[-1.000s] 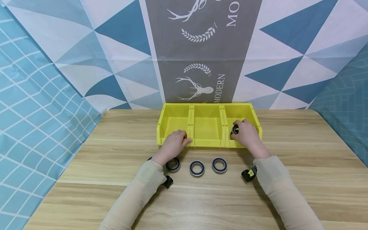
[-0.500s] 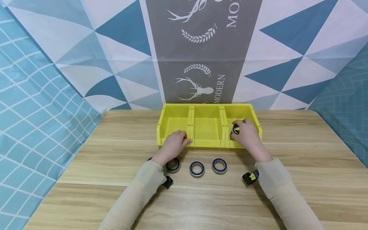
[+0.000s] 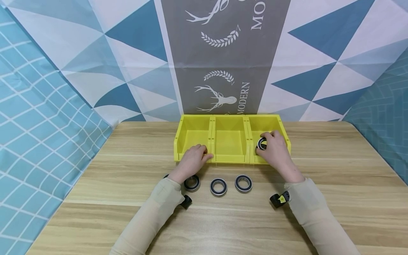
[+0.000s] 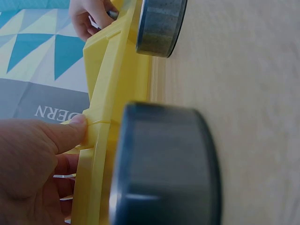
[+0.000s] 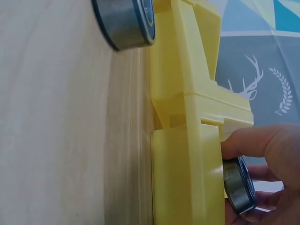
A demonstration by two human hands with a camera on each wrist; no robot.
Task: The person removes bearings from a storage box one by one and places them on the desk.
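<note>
My right hand (image 3: 276,150) pinches a ball bearing (image 3: 261,143), a steel ring with a dark seal, between thumb and fingers inside the right-hand yellow bin (image 3: 283,136). In the right wrist view this bearing (image 5: 239,185) is tilted, close behind the bin's front lip. My left hand (image 3: 192,161) grips the front edge of the left yellow bin (image 3: 177,141) near its join with the middle bin (image 3: 231,158). The left wrist view shows the thumb on the rim and the fingers behind the lip, partly hidden.
On the wooden table (image 3: 229,226), several bearings lie in a row before the bins: a right one (image 3: 243,183), a middle one (image 3: 218,187) and a left one (image 3: 192,183). Another is mostly hidden under the left wrist. A patterned cloth (image 3: 223,53) hangs behind the bins.
The right hand has shifted slightly right and the bearing in its fingers has tilted up, its face showing more. The left hand and the bearings on the table stay put.
</note>
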